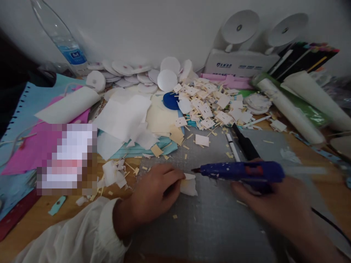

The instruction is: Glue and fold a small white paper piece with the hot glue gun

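Blue plastic glue gun (241,171), dark tapered nozzle, in R hand (276,204), grip wrapped round the handle; nozzle tip just above/beside the paper. L hand (157,191) grip pinching small crinkly white paper piece (188,185), torn lower edge, over grey woven-look mat (208,226) on wood-grain worktop (112,193). Behind: jumbled pile of flat squarish paper cutouts (205,100) w/ thin yellowish strips.
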